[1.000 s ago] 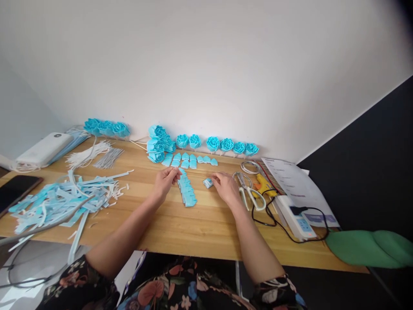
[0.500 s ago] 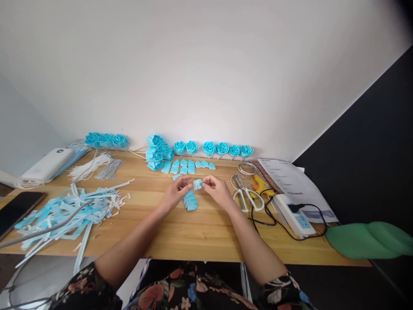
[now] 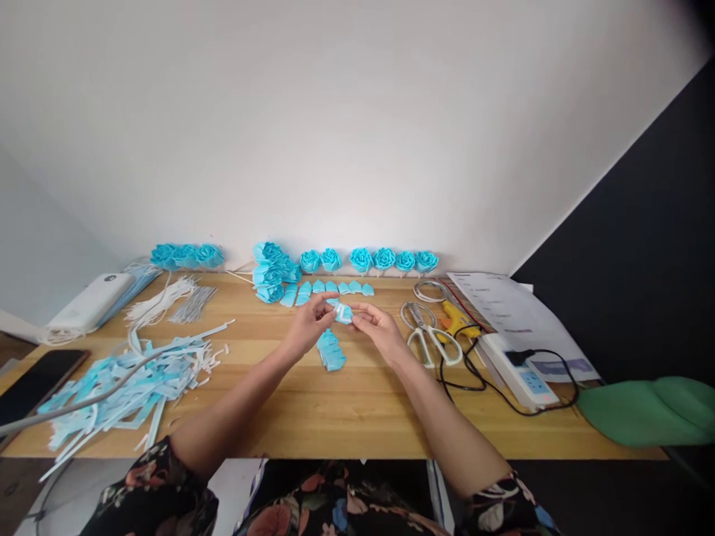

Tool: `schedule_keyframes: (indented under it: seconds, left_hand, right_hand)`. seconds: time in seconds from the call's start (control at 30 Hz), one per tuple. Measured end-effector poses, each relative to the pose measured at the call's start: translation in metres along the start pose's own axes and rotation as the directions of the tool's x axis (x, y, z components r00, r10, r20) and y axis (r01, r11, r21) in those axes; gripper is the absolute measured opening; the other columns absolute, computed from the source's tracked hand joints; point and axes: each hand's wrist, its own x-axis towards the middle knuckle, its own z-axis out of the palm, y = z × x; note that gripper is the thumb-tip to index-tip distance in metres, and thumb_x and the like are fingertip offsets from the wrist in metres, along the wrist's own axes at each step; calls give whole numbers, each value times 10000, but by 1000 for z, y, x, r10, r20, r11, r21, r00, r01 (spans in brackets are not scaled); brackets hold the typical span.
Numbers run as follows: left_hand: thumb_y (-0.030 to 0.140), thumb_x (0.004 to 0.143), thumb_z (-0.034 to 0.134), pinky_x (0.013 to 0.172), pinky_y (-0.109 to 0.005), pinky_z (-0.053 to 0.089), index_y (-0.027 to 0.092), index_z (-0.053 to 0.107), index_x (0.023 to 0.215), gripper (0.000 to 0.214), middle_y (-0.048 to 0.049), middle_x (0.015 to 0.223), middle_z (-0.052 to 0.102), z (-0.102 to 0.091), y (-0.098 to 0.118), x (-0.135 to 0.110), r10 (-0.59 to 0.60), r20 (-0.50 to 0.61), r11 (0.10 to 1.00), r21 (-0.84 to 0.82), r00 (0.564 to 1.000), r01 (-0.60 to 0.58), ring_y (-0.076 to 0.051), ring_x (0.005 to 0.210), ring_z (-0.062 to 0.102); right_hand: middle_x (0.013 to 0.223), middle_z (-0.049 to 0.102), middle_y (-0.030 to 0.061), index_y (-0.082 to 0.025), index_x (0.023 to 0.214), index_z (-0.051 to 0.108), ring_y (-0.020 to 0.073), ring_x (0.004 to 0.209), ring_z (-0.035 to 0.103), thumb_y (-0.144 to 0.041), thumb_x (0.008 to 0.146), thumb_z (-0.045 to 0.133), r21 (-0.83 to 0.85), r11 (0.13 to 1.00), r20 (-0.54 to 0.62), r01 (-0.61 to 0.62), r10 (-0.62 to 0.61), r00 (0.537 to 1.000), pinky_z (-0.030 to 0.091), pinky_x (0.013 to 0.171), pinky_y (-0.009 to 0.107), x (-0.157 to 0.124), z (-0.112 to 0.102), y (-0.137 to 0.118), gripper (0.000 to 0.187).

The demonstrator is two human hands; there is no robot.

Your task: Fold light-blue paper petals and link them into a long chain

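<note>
Both hands meet above the middle of the wooden table (image 3: 346, 409) and pinch a small light-blue folded piece (image 3: 344, 312). My left hand (image 3: 310, 321) holds its left end with thumb and fingers closed. My right hand (image 3: 377, 326) grips its right end. Just below them a short row of similar blue folded pieces (image 3: 331, 351) lies on the table. More folded pieces (image 3: 327, 287) are lined up further back, in front of a row of blue paper roses (image 3: 385, 260) along the wall.
White-handled scissors (image 3: 427, 327), a yellow glue gun (image 3: 456, 318), a wire coil and papers (image 3: 506, 307) lie to the right, with a white power strip (image 3: 517, 372) and black cable. Blue and white cut strips (image 3: 123, 372) pile at left, beside a phone (image 3: 33, 380) and a white power bank (image 3: 89, 304).
My right hand picked a small blue piece off the table and brought it to my left hand. Both now hold it, raised a little higher and further back.
</note>
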Motion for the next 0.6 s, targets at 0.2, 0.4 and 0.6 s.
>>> schedule_keyframes:
  seconds: [0.2,0.4,0.6]
  left_hand:
    - [309,811,565,553,-221,355,136,514,1174,405,15,722,529,5,-17,-5,37,-79,999,7,996,-37,-94,605,463]
    - [317,825,574,580,-225,361,156,449,1277,496,25,717,507,8,-29,-12,34,-46,998,52,998,-31,-102,627,464]
    - [258,828,572,545,-216,295,183,413,1337,539,70,620,340,14,-29,-17,66,33,994,84,997,-68,-88,568,347]
  right_hand:
    - [772,686,8,-196,1036,666,143,732,631,-346,724,710,-6,1000,12,14,-14,1000,473,754,287,3,-1,9,349]
    - [815,697,20,-189,1069,662,153,764,639,-343,751,686,-127,991,12,37,-36,999,472,743,283,4,-3,18,354]
    - [1041,685,57,-213,1103,657,185,935,619,-355,742,693,-100,993,85,61,-52,995,481,813,307,1,1,13,390]
